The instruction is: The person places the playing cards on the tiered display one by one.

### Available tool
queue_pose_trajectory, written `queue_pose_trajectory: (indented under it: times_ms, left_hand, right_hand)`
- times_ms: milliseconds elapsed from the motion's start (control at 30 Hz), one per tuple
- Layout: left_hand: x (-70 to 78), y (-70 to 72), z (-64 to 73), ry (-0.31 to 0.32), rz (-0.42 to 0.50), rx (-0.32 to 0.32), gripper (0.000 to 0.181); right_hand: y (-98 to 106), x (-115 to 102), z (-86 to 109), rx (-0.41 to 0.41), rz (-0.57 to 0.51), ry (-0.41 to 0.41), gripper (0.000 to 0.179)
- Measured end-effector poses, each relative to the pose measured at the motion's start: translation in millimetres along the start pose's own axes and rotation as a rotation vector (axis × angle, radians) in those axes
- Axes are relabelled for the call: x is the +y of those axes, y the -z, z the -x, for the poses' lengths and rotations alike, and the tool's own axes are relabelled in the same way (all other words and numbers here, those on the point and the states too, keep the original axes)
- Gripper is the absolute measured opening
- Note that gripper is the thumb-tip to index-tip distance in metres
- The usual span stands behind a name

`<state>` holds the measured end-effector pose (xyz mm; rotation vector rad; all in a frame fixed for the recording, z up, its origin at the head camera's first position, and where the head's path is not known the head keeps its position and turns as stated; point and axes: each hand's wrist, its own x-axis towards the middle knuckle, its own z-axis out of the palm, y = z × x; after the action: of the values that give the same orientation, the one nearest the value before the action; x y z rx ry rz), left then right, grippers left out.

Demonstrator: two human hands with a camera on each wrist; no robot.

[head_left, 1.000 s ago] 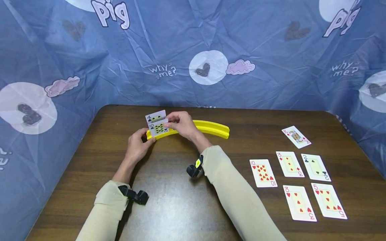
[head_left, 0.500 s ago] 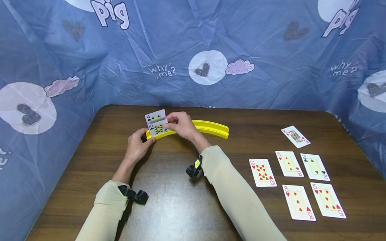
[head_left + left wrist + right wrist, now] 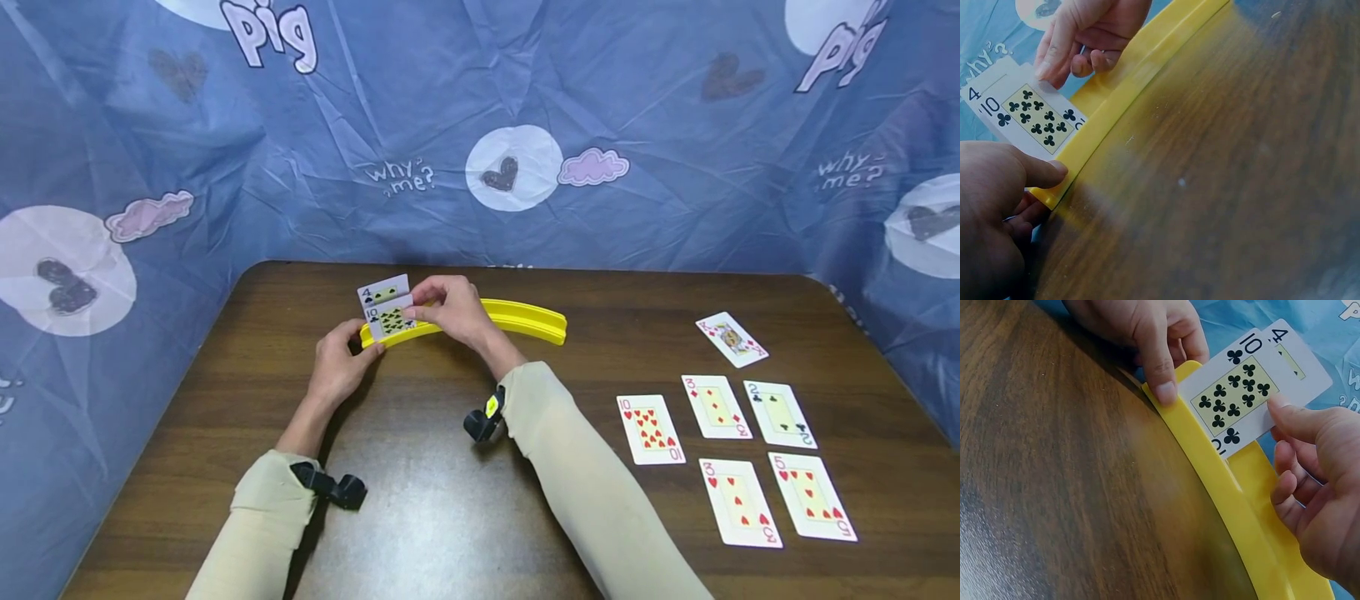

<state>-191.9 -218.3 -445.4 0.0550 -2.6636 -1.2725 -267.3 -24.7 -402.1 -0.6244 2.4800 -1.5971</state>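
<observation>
A curved yellow card holder (image 3: 525, 320) lies near the far side of the table. My left hand (image 3: 336, 362) grips its left end, thumb on the front wall and fingers behind. The ten of clubs (image 3: 1234, 394) stands in the holder's front slot at that end, its lower edge hidden by the wall. Behind it and higher rises the four of spades (image 3: 384, 291). My right hand (image 3: 452, 310) pinches the ten of clubs by its right edge, thumb on the face, as the right wrist view shows.
On the table's right lie face-up cards: a king of diamonds (image 3: 732, 339), ten of hearts (image 3: 651, 429), three of diamonds (image 3: 716, 407), two of clubs (image 3: 780, 415), three of hearts (image 3: 740, 502) and five of hearts (image 3: 812, 497). A blue printed cloth (image 3: 322, 217) hangs behind the table.
The whole head view has shifted slightly left. Both hands, the card holder and the two standing cards keep nearly the same places relative to each other.
</observation>
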Motion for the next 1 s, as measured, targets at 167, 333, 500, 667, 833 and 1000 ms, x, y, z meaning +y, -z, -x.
queue_pose_trajectory:
  times_ms: [167,333,500,667,833,1000]
  left_hand:
    - [1.6,-1.0,0.4,0.005,-0.003,-0.003,0.032]
    - [2.0,-1.6,0.7,0.012,-0.006,-0.010,0.034]
    - [2.6,0.1,1.5,0.023,-0.010,-0.010,0.034]
    - [3.8,0.4,1.4,0.029,-0.018,-0.018,0.035]
    - [3.1,-0.3,0.9,0.028,-0.030,-0.014,0.035]
    - [3.6,-0.8,1.1,0.033,-0.026,-0.018,0.035]
  right_hand:
    - [7,0,1.4,0.010,0.001,-0.001,0.021]
    - [16,1,4.5,0.032,0.018,-0.014,0.022]
    - [27,0,8.4,0.044,0.001,-0.006,0.022]
    - [41,-2,14.7,0.037,-0.015,0.006,0.023]
    - [59,-4,19.1,0.049,-0.030,0.014,0.025]
    - [79,-4,25.1,0.068,-0.043,0.004,0.024]
